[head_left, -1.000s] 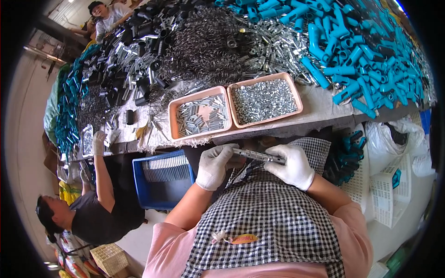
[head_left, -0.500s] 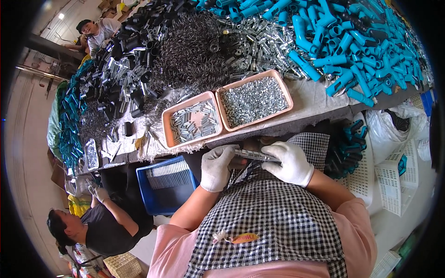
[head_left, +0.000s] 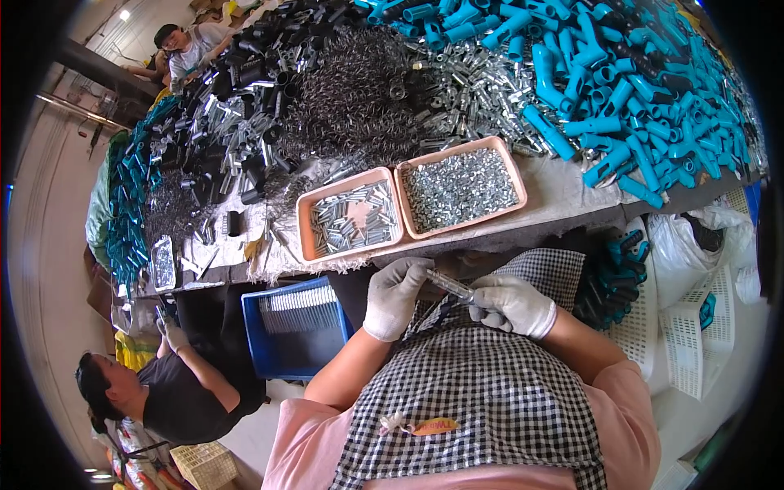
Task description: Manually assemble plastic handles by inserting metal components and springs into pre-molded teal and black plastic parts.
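- Far left, around eight o'clock from the middle, a co-worker (head_left: 192, 400) in a dark top is sitting along the same bench.
- At nine o'clock, a blue bin (head_left: 263, 345) is resting below the table edge, its slim pale strips (head_left: 298, 304) standing in a tidy row, probably to stop them tangling.
- Up at ten, a pink tray (head_left: 305, 233) is holding smooth metal pins (head_left: 371, 198), seemingly set near the edge for easy reach.
- At eleven, wiry dark springs (head_left: 351, 106) are heaping into a bristly mound.
- Now the left hand (head_left: 390, 298), in knitted pale fabric: thumb and fingertips are pinching the near-left end of the rod, apparently steadying it.
- Dead centre, the metal rod (head_left: 449, 284) is hanging between both hands above the checked apron (head_left: 482, 384), gleaming, slim and round, sloping down rightward.
- At twelve, a second pink tray (head_left: 516, 180) is brimming with tiny shiny bits (head_left: 465, 184), its walls likely stopping them rolling.
- Around four, the right hand (head_left: 514, 306) is grasping the rod's lower end, fingers curling underneath, presumably for firm support.
- Toward two, teal tubes (head_left: 594, 126) are piling up, glossy, hollow and branching.
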Demonstrator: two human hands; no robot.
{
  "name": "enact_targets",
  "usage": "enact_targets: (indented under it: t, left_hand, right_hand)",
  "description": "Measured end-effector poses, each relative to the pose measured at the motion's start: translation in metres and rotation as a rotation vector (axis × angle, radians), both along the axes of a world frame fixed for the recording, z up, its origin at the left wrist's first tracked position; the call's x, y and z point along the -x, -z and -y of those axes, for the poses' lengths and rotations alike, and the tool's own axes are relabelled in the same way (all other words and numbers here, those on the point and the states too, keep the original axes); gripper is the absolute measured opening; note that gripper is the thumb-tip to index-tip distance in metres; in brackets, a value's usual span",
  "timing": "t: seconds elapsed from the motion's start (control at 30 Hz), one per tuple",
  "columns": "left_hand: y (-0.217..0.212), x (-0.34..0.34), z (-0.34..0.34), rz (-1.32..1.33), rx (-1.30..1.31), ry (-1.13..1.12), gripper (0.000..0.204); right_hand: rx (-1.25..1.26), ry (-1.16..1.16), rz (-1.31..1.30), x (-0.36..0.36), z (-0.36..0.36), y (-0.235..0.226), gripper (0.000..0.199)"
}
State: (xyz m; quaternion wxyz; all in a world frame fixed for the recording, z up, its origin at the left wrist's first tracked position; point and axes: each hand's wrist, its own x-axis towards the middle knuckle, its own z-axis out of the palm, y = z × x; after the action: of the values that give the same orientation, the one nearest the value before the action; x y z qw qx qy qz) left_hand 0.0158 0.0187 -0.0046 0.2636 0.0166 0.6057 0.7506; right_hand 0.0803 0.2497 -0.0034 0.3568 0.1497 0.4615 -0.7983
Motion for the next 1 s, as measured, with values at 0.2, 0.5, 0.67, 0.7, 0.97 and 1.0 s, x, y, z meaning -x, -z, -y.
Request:
enact_targets:
  t: [0.2,0.5,0.67,0.7,0.97,1.0]
  left_hand:
    - [0.002,-0.003,0.007,0.014,-0.041,0.031,0.048]
    - [-0.017,-0.003,0.017,-0.249,0.017,0.29,0.059]
    - [-0.022,-0.003,0.019,-0.3,0.104,0.309,0.06]
    - [-0.022,-0.001,0.019,-0.354,0.12,0.316,0.06]
    - [-0.02,0.012,0.01,-0.686,0.345,0.379,0.056]
    - [-0.021,0.013,0.007,-0.718,0.343,0.384,0.057]
  right_hand:
    - [-0.817,0.154,-0.937,-0.003,0.019,-0.009,0.029]
    - [-1.039,0.138,-1.211,-0.003,0.014,-0.026,0.035]
    - [-1.008,0.205,-1.25,-0.005,0.016,-0.02,0.035]
    - [-1.025,0.207,-1.293,-0.004,0.014,-0.02,0.034]
    - [-1.044,0.227,-1.315,-0.004,0.0,-0.019,0.033]
    - [-1.041,0.233,-1.311,-0.004,-0.002,-0.019,0.033]
